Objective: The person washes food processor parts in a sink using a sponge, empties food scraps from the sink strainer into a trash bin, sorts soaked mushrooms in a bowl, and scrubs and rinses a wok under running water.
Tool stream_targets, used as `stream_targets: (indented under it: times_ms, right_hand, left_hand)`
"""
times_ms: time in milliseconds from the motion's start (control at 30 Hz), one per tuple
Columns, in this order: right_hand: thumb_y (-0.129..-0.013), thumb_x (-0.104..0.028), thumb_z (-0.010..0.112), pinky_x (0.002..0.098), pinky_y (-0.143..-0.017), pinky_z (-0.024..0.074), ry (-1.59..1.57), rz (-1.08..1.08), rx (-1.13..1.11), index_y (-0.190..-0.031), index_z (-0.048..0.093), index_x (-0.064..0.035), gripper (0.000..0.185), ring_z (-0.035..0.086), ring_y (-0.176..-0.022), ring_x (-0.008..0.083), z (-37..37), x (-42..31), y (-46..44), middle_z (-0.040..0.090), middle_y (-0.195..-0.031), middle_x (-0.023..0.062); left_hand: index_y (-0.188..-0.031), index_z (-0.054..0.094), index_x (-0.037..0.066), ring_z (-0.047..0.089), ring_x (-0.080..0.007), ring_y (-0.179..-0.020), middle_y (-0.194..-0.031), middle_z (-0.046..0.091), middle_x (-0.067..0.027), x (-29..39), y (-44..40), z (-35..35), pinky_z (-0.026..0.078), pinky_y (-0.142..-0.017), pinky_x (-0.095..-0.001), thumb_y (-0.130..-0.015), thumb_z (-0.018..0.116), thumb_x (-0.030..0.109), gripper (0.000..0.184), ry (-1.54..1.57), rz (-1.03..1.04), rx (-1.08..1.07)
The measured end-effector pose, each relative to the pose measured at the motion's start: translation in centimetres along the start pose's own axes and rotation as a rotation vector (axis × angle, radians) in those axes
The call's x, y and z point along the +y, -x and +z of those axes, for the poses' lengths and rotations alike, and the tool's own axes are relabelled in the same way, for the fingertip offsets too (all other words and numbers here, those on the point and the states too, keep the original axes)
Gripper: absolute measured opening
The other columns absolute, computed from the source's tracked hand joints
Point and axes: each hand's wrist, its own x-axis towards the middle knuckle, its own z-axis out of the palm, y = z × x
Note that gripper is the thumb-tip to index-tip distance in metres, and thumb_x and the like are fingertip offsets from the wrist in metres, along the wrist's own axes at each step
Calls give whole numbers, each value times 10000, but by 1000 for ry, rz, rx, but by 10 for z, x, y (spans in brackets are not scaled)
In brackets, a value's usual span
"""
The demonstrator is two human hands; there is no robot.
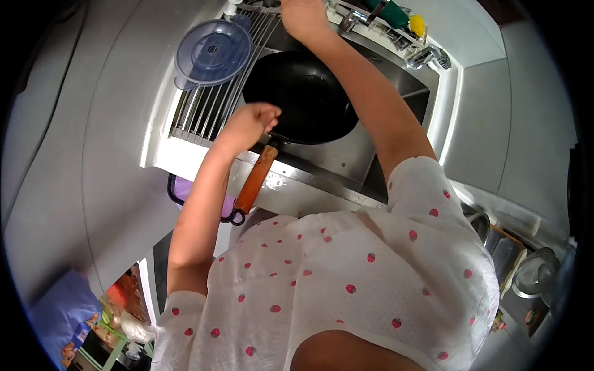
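Observation:
A black frying pan [303, 99] lies over the metal sink, its orange-brown handle [257, 179] pointing down toward the person's body. My left hand [252, 125] is near the pan's left rim, above the handle's base, with its fingers curled in and nothing visible in them. At the top edge of the view is my right hand [303, 21], beyond the pan; its fingers are cut off, so what it touches is hidden. Left of the pan, a clear bluish plastic lid [213, 52] rests on the metal rod rack [201, 114].
A faucet fitting [349, 21] stands behind the sink [414, 86]. Along the back ledge are a green item [393, 13], a yellow sponge-like item [417, 25] and a metal scrubber [443, 59]. Metal bowls or strainers [532, 272] stand at the lower right.

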Motion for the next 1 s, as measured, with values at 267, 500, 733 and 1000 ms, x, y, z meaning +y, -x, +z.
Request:
stream_targets:
  times_ms: [267, 500, 733, 1000]
  right_hand:
    - [-775, -137, 467, 379, -808, 381, 32, -7, 136, -952, 559, 10, 248, 481, -1003, 274, 1, 8, 13, 532, -1034, 164]
    - [-742, -160, 532, 383, -787, 417, -615, 255, 105, -966, 562, -20, 266, 507, -962, 300, 8, -5, 84, 526, -1055, 144]
    - [-847, -254, 467, 292, -518, 445, -2009, 1533, -214, -822, 555, -26, 246, 551, -611, 174, 60, 39, 140, 580, -710, 56]
    - [-847, -221, 444, 323, -607, 458, -2473, 1344, -242, -824, 545, -22, 225, 557, -679, 219, 53, 18, 123, 579, -751, 90]
  left_hand:
    - [-1020, 531, -3, 562, -141, -746, -859, 588, -79, 20, -121, 33, 463, -702, -261, -878, 419, 116, 216, 499, -167, 16]
    - [-940, 522, 17, 575, -176, -732, -865, 576, -89, -2, -170, 63, 469, -594, -285, -805, 552, 118, 172, 1216, -68, 172]
    - [-802, 502, 34, 465, -162, -571, -663, 498, -57, 9, -196, 86, 405, -506, -293, -893, 430, 261, 255, 1132, -120, 74]
    - [-868, 536, 36, 562, -302, -724, -712, 523, -130, 21, -188, 87, 437, -664, -367, -842, 434, 127, 139, -374, 642, 574]
